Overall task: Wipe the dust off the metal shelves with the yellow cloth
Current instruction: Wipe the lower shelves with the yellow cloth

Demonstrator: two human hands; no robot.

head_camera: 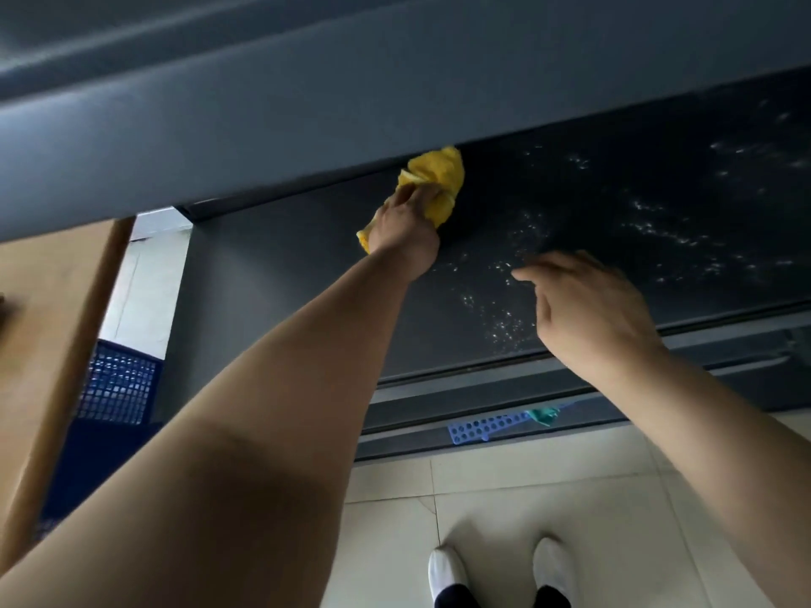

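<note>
Midway through the wiping, by the look of things. Gripping a bunched yellow cloth point(434, 177) in the left hand point(401, 223), with fingers curled round it, and pressing it against the dark grey metal shelf point(281, 274) far back, right under the front lip of the upper shelf point(219, 138). Looks smooth and matte on the left part, beside the cloth and to the left of it. Carries scattered pale specks across the middle and right part, dust or perhaps droplets, hard to tell which. Judging from that: left portion likely done, right portion yet to wipe, along with any other shelves. Holding the right hand point(583, 300) open, with fingers relaxed and spread, over the speckled patch near the front edge; cannot tell whether touching or hovering. Below, on a lower shelf point(439, 394), a blue perforated strip point(487, 425) touching a small teal item point(543, 415). Further down, pale floor tiles point(614, 498) and a pair of white shoes point(447, 572). At the left, a blue mesh crate point(118, 383) next to a wooden panel point(44, 309).
</note>
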